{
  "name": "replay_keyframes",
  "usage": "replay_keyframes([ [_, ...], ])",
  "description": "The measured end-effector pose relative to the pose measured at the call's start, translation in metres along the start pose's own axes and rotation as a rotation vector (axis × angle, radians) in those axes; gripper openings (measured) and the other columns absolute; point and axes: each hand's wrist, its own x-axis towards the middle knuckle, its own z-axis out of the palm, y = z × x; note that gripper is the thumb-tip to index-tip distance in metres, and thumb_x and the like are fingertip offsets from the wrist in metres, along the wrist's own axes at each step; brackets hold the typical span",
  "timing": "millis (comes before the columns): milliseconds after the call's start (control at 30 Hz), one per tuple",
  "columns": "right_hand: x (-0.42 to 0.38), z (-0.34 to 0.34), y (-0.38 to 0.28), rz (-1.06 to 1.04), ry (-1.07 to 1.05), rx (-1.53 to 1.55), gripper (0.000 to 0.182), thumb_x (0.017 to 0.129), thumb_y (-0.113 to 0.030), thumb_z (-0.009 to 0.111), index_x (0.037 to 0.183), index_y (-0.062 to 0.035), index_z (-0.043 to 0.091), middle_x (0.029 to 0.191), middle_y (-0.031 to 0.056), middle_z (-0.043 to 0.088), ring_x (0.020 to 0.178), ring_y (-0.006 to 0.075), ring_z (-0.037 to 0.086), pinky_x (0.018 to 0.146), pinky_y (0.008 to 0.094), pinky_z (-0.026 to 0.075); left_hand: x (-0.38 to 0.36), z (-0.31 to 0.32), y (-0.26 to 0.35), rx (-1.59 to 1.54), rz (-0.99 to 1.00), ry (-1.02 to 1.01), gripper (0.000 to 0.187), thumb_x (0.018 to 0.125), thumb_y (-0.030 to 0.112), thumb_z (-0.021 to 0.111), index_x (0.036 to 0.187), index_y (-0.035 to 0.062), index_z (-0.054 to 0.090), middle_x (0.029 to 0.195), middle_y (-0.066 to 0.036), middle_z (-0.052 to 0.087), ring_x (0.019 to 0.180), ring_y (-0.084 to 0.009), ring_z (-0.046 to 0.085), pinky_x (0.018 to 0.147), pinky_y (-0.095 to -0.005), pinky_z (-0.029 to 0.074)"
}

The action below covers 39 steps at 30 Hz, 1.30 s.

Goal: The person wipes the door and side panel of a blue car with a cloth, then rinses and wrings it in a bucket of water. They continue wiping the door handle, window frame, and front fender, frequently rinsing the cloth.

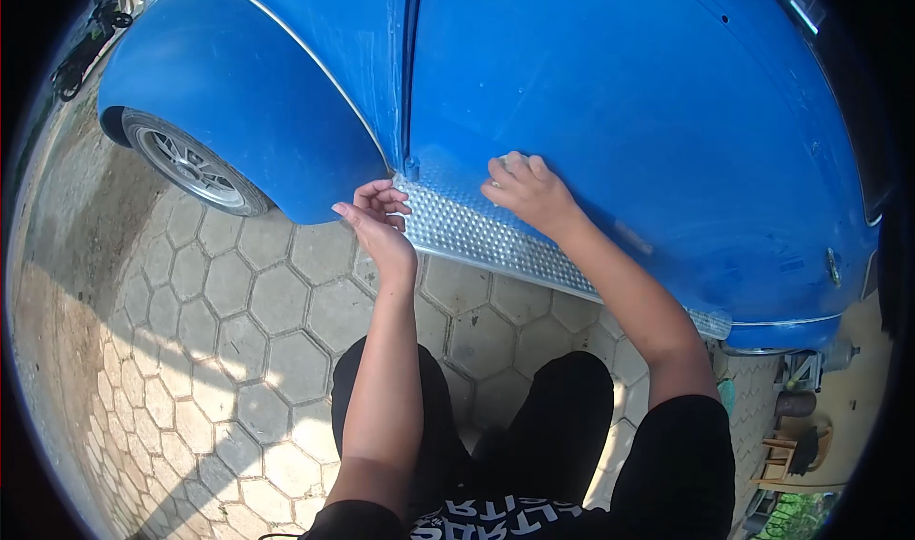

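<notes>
My right hand (526,191) presses against the lower part of the blue car door (610,101), its fingers curled. Something small and pale may be under the fingertips, but I cannot make out what it is. Beside the front end of the silver dimpled running board (477,224), my left hand (381,227) is held palm up, fingers apart and loosely bent, with nothing in it. The blue front fender (248,92) curves away to the left of that hand. Between door and fender runs a dark vertical gap (412,63).
A front wheel (191,166) sits under the fender. Hexagonal paving stones (257,292) cover the ground. My bent knees (572,387) are close below the running board. At the far right stand a wooden chair (786,454) and other items along a wall.
</notes>
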Motion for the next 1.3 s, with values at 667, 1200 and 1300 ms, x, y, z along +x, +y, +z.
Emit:
replay_keyframes([
  [667,0.104,0.035,-0.011,0.027,0.098,0.075,0.009,0.087,-0.025,0.063,0.091,-0.0237,0.056,0.11,-0.0017,0.059,0.109,0.0199,0.054,0.089,0.0362,0.041,-0.004,0.025,-0.037,-0.006,-0.107,-0.07,0.089,0.099,0.078,0.008,0.103,0.0057,0.059,0.08,-0.003,0.063,0.065,-0.0104,0.055,0.055,-0.0216,0.033],
  [1200,0.053,-0.016,0.032,0.114,0.061,0.065,0.008,0.088,-0.029,0.063,0.088,-0.0249,0.056,0.108,-0.0011,0.058,0.108,0.0211,0.052,0.093,0.0367,0.039,0.008,0.014,-0.028,0.026,-0.077,-0.128,0.09,0.099,0.078,0.007,0.104,0.0055,0.06,0.08,-0.004,0.063,0.066,-0.0112,0.054,0.057,-0.0229,0.035],
  [1300,0.165,0.028,0.008,0.138,0.198,0.048,0.012,0.085,-0.025,0.066,0.089,-0.0242,0.056,0.104,-0.0023,0.058,0.104,0.0186,0.054,0.089,0.0354,0.041,0.005,0.016,-0.049,0.1,-0.089,-0.164,0.09,0.099,0.077,0.008,0.106,0.0032,0.06,0.081,-0.006,0.065,0.066,-0.0129,0.056,0.058,-0.0242,0.036],
])
